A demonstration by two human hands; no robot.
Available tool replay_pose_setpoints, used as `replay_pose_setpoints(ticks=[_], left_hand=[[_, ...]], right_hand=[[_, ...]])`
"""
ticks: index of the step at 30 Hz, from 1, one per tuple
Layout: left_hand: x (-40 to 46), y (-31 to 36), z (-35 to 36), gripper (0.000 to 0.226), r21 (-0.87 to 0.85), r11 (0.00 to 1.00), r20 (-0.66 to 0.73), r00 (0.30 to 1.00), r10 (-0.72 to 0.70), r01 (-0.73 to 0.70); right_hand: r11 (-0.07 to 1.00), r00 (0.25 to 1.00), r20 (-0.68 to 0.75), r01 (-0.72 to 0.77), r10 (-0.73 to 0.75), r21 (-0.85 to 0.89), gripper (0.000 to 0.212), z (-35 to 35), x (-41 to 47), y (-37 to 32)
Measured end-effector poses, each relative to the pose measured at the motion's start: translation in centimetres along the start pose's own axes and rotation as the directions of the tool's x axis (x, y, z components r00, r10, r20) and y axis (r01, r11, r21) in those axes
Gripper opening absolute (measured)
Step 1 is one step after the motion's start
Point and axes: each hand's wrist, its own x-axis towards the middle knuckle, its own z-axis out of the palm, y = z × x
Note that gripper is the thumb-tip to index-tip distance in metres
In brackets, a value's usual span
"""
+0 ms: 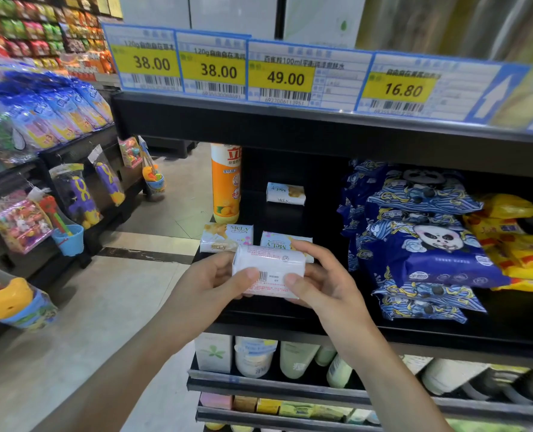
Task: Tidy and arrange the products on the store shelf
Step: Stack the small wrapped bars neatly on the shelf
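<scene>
The left hand [210, 277] and right hand [319, 275] each curl round an end of 1 white soap bar [268, 271], barcode side up, held just above the shelf's front edge [290, 319]. Left of the grip and slightly behind it lies a yellow-print bar [226, 236]; directly behind the grip, a second bar [285, 241]; further back, a third [285, 193]. Setting the held bar down carelessly could shove these 2 near bars askew, or leave its label facing away. Right of the grip, the blue panda packs [421, 244] overhang and could slide if nudged.

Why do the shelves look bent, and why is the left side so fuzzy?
Head view: the wide lens bows the price tags and shelf edge; the toys at left smear with blur; the soap held in both hands stays sharp, barcode readable.
</scene>
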Motion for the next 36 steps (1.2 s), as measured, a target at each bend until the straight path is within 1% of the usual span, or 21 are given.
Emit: replay_pose_setpoints(ticks=[4, 8, 10, 12, 13, 15, 16, 19, 23, 27, 32, 34, 36], left_hand=[[0.1, -0.3, -0.1, 0.051, -0.058, 0.998, -0.034, 0.999, -0.023, 0.021], [0.5, -0.5, -0.5, 0.049, -0.145, 0.989, -0.029, 0.999, -0.020, 0.016], [0.4, -0.5, -0.7, 0.060, -0.148, 0.989, -0.024, 1.000, 0.013, -0.016], [0.2, -0.5, -0.7, 0.079, -0.122, 0.991, -0.020, 0.998, 0.058, -0.060], [0.0, -0.5, -0.6, 0.084, -0.074, 0.993, -0.018, 0.996, 0.087, -0.088], [-0.2, -0.4, -0.3, 0.088, 0.013, 0.992, 0.003, 0.992, 0.127, -0.127], [-0.3, -0.5, -0.2, 0.089, 0.023, 0.991, 0.013, 0.991, 0.132, -0.132], [-0.3, -0.5, 0.1, 0.086, 0.028, 0.992, 0.029, 0.992, 0.120, -0.120], [-0.2, -0.3, 0.2, 0.076, 0.101, 0.981, 0.023, 0.986, 0.164, -0.165], [-0.2, -0.3, 0.1, 0.062, 0.082, 0.985, 0.006, 0.988, 0.153, -0.153], [-0.3, -0.4, 0.0, 0.054, 0.015, 0.993, -0.010, 0.993, 0.120, -0.120], [-0.3, -0.3, 0.0, 0.053, 0.006, 0.993, -0.015, 0.993, 0.119, -0.119], [-0.2, -0.3, -0.1, 0.054, 0.020, 0.992, -0.027, 0.992, 0.124, -0.123]], right_hand=[[0.998, 0.998, -0.035, -0.043, 0.044, 0.034, 0.044, -0.2, 0.2, -0.2], [0.992, 0.992, -0.067, -0.106, 0.111, 0.070, 0.034, -0.1, 0.4, -0.3], [0.990, 0.989, -0.080, -0.123, 0.128, 0.067, 0.028, 0.0, 0.5, -0.4], [0.989, 0.986, -0.088, -0.139, 0.144, 0.057, 0.024, 0.0, 0.6, -0.5], [0.987, 0.984, -0.091, -0.150, 0.155, 0.054, 0.022, 0.1, 0.7, -0.5], [0.982, 0.977, -0.107, -0.179, 0.184, 0.055, 0.019, 0.2, 0.9, -0.6], [0.979, 0.973, -0.116, -0.195, 0.201, 0.060, 0.018, 0.2, 0.9, -0.7], [0.968, 0.960, -0.127, -0.240, 0.249, 0.078, 0.017, 0.2, 1.2, -0.9], [0.954, 0.947, -0.122, -0.286, 0.296, 0.092, 0.013, 0.2, 1.5, -1.1], [0.946, 0.942, -0.092, -0.317, 0.322, 0.061, 0.020, 0.4, 1.6, -1.2], [0.956, 0.953, -0.069, -0.293, 0.294, 0.023, 0.022, 0.6, 1.4, -1.6], [0.963, 0.961, -0.061, -0.270, 0.269, -0.001, 0.028, 0.8, 1.2, -1.6], [0.971, 0.969, -0.085, -0.235, 0.231, -0.045, 0.037, 1.1, 1.1, -1.4]])
